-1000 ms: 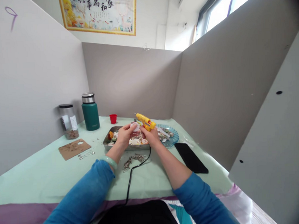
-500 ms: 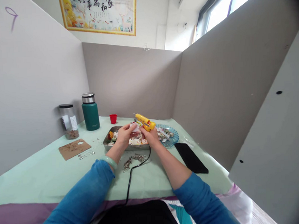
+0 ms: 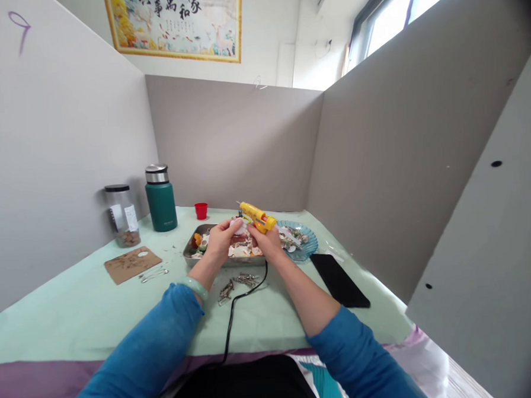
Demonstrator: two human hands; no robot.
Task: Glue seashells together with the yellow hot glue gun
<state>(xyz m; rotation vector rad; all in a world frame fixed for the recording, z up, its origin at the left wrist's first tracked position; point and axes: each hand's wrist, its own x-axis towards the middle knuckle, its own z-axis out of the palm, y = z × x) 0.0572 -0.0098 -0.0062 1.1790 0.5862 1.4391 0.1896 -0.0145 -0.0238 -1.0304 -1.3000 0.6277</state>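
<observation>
My left hand pinches a small white piece, too small to name exactly. My right hand is wrapped round a yellow glue gun, its nozzle pointing up and to the left. The two hands are close together above a metal tray of mixed white and coloured small pieces. From the gun, a black cord runs down over the table's front edge. Between my forearms lie small piles of metal clips or pins.
A blue plate of small ornaments stands right of the tray, with a black flat slab nearer me. Leftward are stained cardboard, safety pins, a jar, a green flask and a red cup. Partitions enclose the table.
Both hands stay almost in place, with the white piece and the glue gun still held. Only a very slight shift of the white piece between the fingers shows.
</observation>
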